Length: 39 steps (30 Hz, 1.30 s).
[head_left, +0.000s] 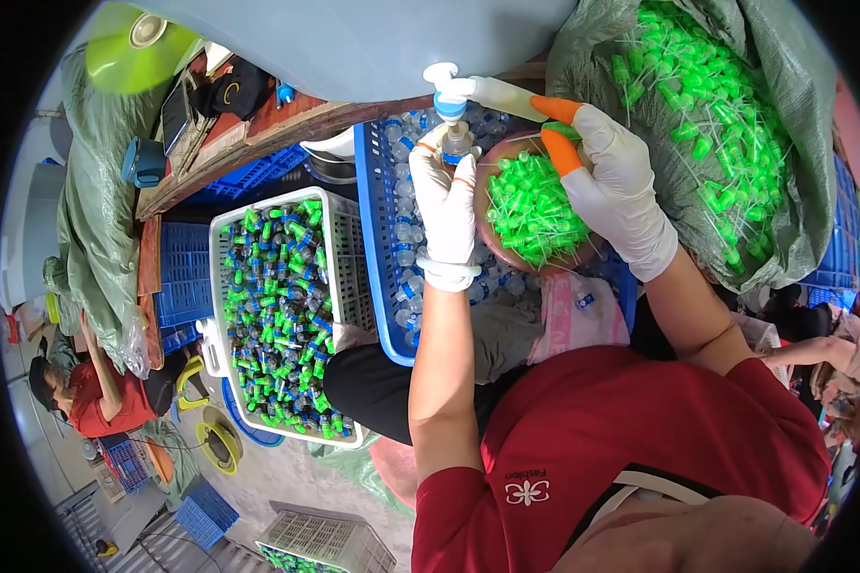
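My left hand (446, 205), in a white glove, grips a small clear bottle (457, 141) with a blue band, upright just under a white and blue tap (447, 103). The tap sticks out from a large grey-blue tank (373, 43). My right hand (613, 177) wears a white glove with orange finger covers. Its index finger reaches to the tap's lever, while the orange-covered thumb and another finger pinch a green cap (559, 128). Below that hand, a pinkish bowl (490, 224) is heaped with green caps (537, 205) that have thin clear tubes.
A blue basket (380, 258) of clear bottles lies under my hands. To its left, a white basket (352, 248) holds green-capped bottles. A sack (583, 67) of green caps stands at right. Wooden planks (258, 143) edge the tank. A co-worker (105, 396) is far left.
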{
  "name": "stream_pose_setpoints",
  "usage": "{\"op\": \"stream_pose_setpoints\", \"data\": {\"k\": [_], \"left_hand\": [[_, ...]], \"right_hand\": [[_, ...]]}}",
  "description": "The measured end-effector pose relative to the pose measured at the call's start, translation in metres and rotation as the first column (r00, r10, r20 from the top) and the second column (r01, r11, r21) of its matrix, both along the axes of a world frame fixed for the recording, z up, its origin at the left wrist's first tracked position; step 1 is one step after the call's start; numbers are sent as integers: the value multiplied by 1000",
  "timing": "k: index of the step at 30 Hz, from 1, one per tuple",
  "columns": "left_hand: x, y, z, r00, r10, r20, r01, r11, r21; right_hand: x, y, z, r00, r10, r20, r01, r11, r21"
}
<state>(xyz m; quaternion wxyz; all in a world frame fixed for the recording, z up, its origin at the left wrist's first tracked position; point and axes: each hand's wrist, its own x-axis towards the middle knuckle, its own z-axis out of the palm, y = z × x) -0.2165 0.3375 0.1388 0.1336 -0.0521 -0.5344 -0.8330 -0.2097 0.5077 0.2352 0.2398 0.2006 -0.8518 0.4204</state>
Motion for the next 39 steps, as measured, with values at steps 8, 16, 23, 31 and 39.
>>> {"op": "stream_pose_setpoints", "data": {"k": [8,16,23,31,39], "left_hand": [[0,-3,-2,1000,15,26,-14,999,-52],[0,-7,-14,999,35,-4,-36,997,-70],[35,-4,-22,993,-103,66,115,968,-222],[88,5,-19,919,-215,331,302,922,-240],[102,12,-30,998,48,-46,-66,617,-784]], "right_hand": [[0,-1,1,1000,-9,-8,9,1000,10],[6,-1,6,999,22,-27,-23,998,-63],[23,-4,-7,996,8,93,-17,996,93],[40,-3,-67,940,297,167,-315,944,95],[61,-17,-86,860,265,436,-112,932,-346]]}}
